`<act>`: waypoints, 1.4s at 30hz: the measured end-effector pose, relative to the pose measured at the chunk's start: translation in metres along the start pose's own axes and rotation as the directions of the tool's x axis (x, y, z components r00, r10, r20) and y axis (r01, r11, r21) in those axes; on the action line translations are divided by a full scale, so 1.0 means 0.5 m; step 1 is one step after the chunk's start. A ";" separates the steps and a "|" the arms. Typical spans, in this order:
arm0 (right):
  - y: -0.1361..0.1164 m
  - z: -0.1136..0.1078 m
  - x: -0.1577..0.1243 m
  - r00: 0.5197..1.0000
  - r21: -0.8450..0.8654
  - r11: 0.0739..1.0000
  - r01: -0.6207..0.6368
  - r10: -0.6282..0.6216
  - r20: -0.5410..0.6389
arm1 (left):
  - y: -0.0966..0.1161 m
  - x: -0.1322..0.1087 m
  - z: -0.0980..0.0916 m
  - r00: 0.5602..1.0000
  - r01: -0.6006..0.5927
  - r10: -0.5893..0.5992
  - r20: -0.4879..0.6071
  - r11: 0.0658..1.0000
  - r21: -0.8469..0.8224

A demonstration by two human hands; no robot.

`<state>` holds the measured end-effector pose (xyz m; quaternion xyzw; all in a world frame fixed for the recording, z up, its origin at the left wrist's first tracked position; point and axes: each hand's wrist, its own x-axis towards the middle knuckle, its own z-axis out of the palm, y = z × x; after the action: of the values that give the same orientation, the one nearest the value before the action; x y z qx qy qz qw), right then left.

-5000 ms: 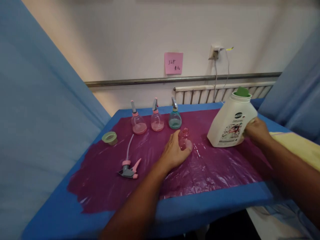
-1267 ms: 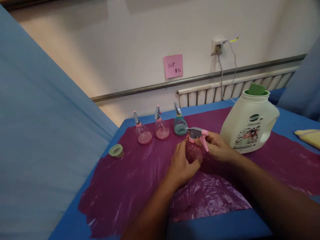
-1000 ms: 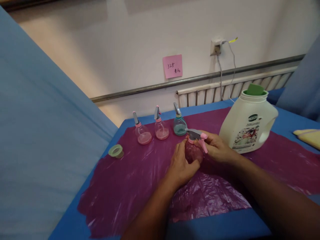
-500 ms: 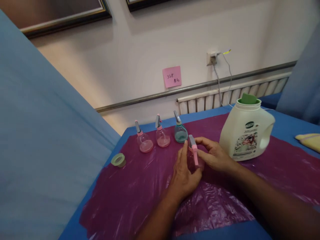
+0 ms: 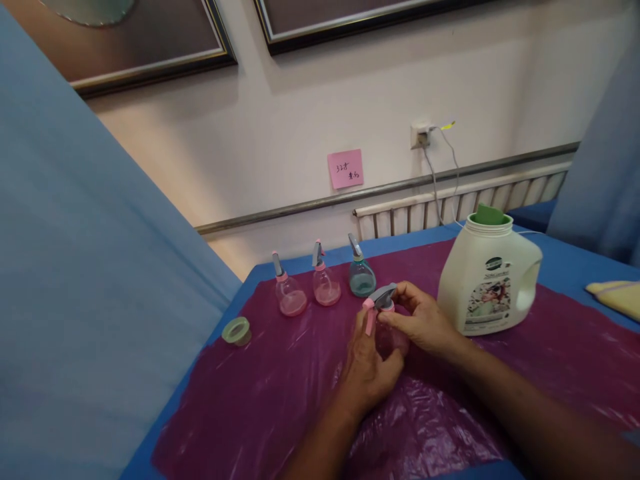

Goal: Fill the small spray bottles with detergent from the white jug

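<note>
A small clear spray bottle (image 5: 393, 339) with a pink and grey trigger head (image 5: 383, 298) stands between my two hands. My left hand (image 5: 367, 363) is wrapped round the bottle's body from the left. With thumb and fingers, my right hand (image 5: 423, 317) grips the spray head near its pink collar. Behind them stand two clear spray bottles with pink liquid, one at the left (image 5: 291, 297) and one beside it (image 5: 327, 287), and a teal spray bottle (image 5: 362, 277). My hands hide much of the held bottle.
A cream jug (image 5: 493, 280) with a green piece in its mouth stands right of my hands. A pale green cap or funnel (image 5: 237, 331) lies at left on the purple plastic sheet (image 5: 260, 393). A yellow cloth (image 5: 617, 297) lies far right. A blue curtain (image 5: 90, 267) hangs at left.
The spray head has turned, so its pink nozzle now points to the left instead of toward me. My right hand has stayed at the collar, and the camera view has tilted up slightly.
</note>
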<state>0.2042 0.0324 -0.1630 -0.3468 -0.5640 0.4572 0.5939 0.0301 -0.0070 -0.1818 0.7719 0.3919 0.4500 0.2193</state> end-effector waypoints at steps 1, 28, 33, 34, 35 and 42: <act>0.002 0.002 0.000 1.000 0.011 1.000 -0.001 0.001 -0.003 | 0.002 0.001 -0.001 1.000 0.017 -0.017 0.007 1.000 -0.008; 0.001 -0.002 -0.020 0.998 0.161 0.987 -0.026 0.015 0.068 | -0.001 -0.006 -0.003 0.997 0.078 -0.078 0.017 0.997 -0.010; 0.017 -0.009 -0.016 0.998 0.114 0.993 0.002 -0.010 0.062 | -0.002 -0.008 -0.004 0.981 0.188 -0.189 0.050 0.982 0.019; 0.019 -0.010 -0.015 0.999 0.095 0.995 0.004 -0.009 0.053 | -0.004 -0.010 -0.004 0.976 0.208 -0.209 0.052 0.978 0.027; 0.021 -0.012 -0.014 0.999 0.072 0.997 0.005 -0.008 0.040 | -0.006 -0.012 -0.003 0.974 0.218 -0.220 0.050 0.975 0.033; 0.014 -0.013 -0.005 1.000 0.052 0.999 0.011 -0.011 0.002 | -0.010 -0.017 0.000 0.987 0.160 -0.162 0.017 0.985 0.061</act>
<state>0.2096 0.0330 -0.1713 -0.3276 -0.5544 0.4688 0.6046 0.0258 -0.0109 -0.1899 0.7488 0.4637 0.4106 0.2362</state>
